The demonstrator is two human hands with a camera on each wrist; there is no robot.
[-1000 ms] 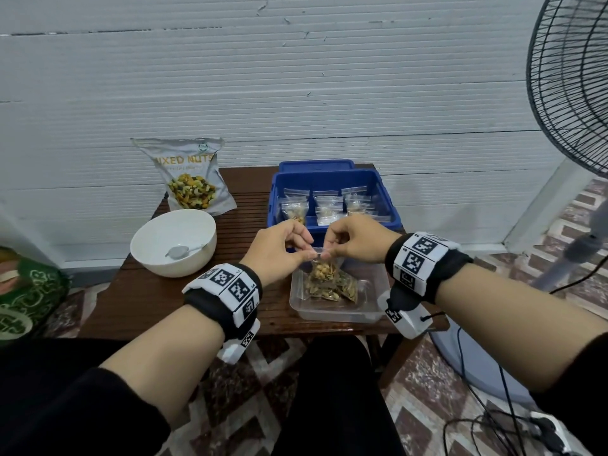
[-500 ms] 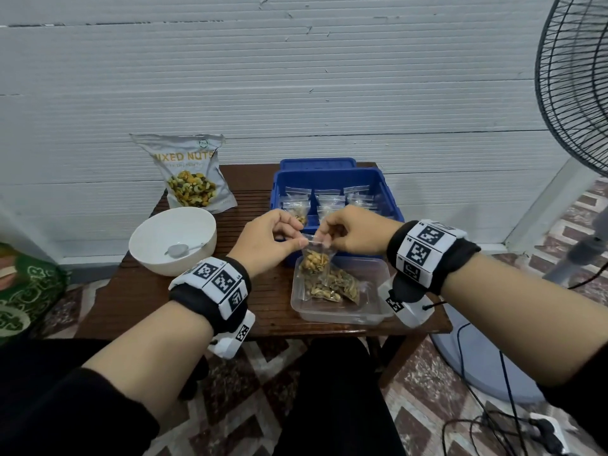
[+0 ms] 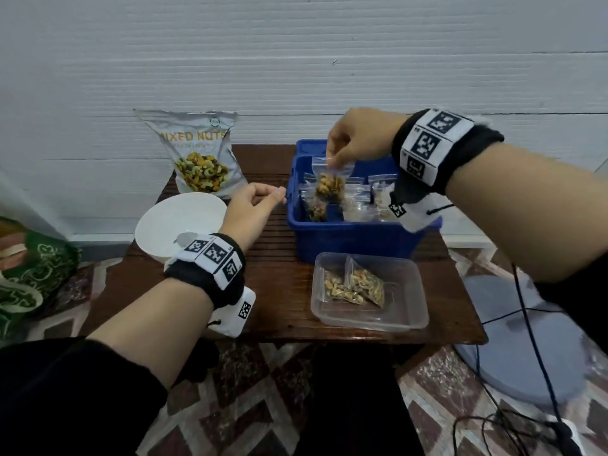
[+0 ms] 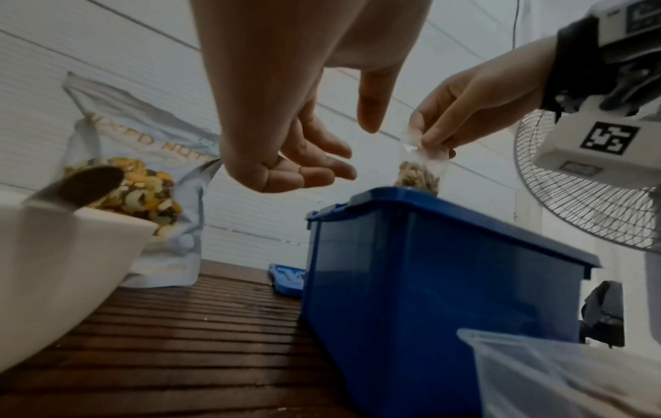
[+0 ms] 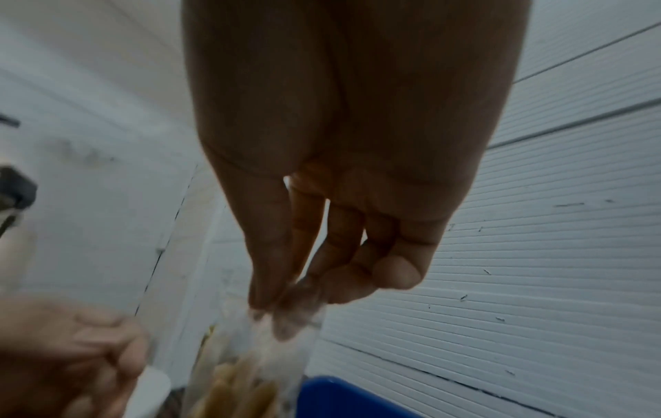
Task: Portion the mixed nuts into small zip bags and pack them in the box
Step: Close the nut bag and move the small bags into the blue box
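The filled zip bag (image 3: 330,185) hangs just above centre of the head view, over the open blue box (image 3: 345,238), its lower end level with the upright bags already packed there (image 3: 358,205). The right hand (image 3: 357,139) pinches its top strip between thumb and fingertips, a grip that likely lets the weight of the nuts keep the bag vertical so it can slot in beside the others. The left hand (image 3: 251,205) floats left of the box with loosely curled fingers, gripping nothing.

Half a second earlier both hands pinched this bag low over the clear plastic tray (image 3: 368,320); now the left has let go and the right has carried it up and back over the box. Two filled bags (image 3: 353,286) remain in the tray on the worktop (image 3: 279,291). The white bowl (image 3: 164,225) and the mixed nuts pouch (image 3: 197,153) stand at the left as before.
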